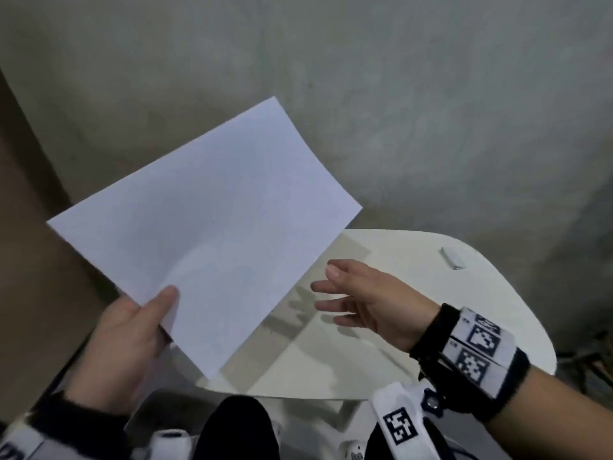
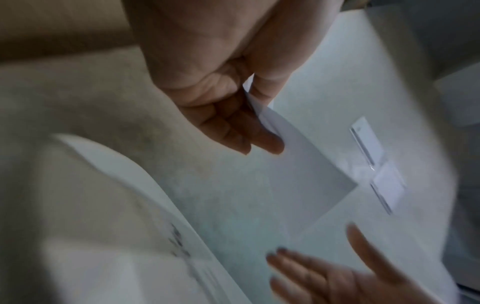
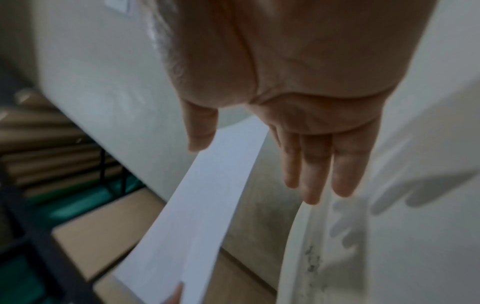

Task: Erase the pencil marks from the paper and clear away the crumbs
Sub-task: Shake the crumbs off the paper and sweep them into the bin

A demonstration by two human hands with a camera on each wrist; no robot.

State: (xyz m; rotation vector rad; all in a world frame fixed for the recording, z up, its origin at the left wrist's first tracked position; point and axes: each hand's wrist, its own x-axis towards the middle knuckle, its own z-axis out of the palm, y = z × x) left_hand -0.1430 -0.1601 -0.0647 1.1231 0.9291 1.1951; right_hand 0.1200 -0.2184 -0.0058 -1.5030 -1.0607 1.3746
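Note:
A white sheet of paper [image 1: 205,234] is lifted off the small white table [image 1: 447,293] and tilted, out past the table's left edge over the floor. My left hand [image 1: 132,330] pinches its near corner, thumb on top and fingers underneath [image 2: 233,131]. No pencil marks show on the sheet. My right hand [image 1: 351,300] hovers open above the table just right of the paper's lower edge, fingers straight [image 3: 314,181], holding nothing. Dark crumbs [image 3: 311,261] lie along the table's left edge. A white eraser [image 1: 451,258] rests at the table's far right.
The grey concrete floor [image 1: 365,94] lies beyond the table. A brown cardboard surface [image 1: 30,227] stands on the left. My dark-clothed knee [image 1: 235,426] sits below the table's near edge. Cardboard tubes and a dark frame [image 3: 52,144] show in the right wrist view.

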